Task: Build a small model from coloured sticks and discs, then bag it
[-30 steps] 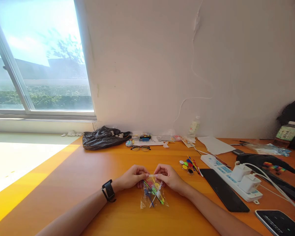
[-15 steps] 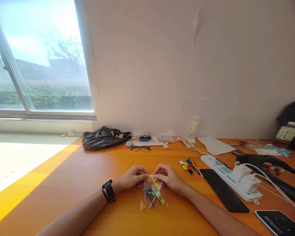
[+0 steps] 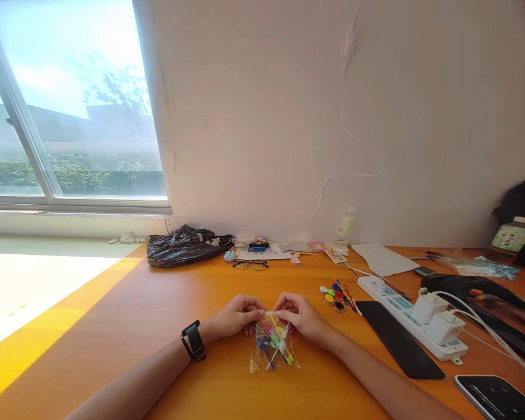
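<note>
A clear plastic bag (image 3: pixel 275 349) lies in front of me on the wooden table, its top edge towards the wall. Small coloured pieces and thin sticks, among them a black, a blue and a white one, show through it. My left hand (image 3: pixel 240 315), with a black watch (image 3: pixel 193 339) on the wrist, pinches the left part of the bag's top edge. The right part of that edge is pinched between thumb and finger of my right hand (image 3: pixel 301 318). The fingers beneath the bag are partly hidden.
Small paint pots (image 3: pixel 329 297) and thin brushes sit right of my hands. Beyond them are a dark phone (image 3: pixel 400 339), a white power strip (image 3: pixel 398 304) with chargers, and another device (image 3: pixel 499 396). Glasses (image 3: pixel 250 265) and a black plastic bag (image 3: pixel 186 248) lie near the wall.
Both hands and the clear bag stay almost where they were. At the far right, the colourful object by the black cloth has shifted and looks blurred.
</note>
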`<state>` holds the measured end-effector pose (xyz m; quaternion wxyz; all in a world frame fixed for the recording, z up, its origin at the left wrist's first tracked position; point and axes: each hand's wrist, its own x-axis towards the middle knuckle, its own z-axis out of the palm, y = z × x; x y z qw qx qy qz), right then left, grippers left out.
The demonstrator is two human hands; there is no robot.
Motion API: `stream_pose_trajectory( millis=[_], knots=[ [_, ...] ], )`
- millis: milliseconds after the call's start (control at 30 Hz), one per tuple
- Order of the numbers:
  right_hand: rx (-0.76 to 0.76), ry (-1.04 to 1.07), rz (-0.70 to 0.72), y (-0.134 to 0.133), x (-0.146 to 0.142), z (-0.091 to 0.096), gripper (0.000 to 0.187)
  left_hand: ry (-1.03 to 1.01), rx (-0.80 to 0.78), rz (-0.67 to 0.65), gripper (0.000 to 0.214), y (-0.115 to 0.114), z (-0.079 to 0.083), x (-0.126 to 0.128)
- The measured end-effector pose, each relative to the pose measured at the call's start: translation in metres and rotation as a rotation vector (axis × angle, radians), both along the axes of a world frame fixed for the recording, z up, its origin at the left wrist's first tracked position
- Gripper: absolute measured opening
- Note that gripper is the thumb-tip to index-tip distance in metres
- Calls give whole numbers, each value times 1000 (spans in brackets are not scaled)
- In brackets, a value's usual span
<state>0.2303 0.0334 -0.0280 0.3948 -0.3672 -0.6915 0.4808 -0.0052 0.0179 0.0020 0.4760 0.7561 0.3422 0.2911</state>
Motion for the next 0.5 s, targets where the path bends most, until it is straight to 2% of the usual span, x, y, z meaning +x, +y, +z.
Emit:
stream_pose_trajectory(
  millis=[233, 500],
  knots=[
    [-22, -1, -6, -4, -1, 4, 17, -27, -97, -13, 55, 1, -4, 0],
    [-18, -9, 1, -1, 0, 2, 14, -44, -106, 1, 57, 4, -10, 0]
  ],
)
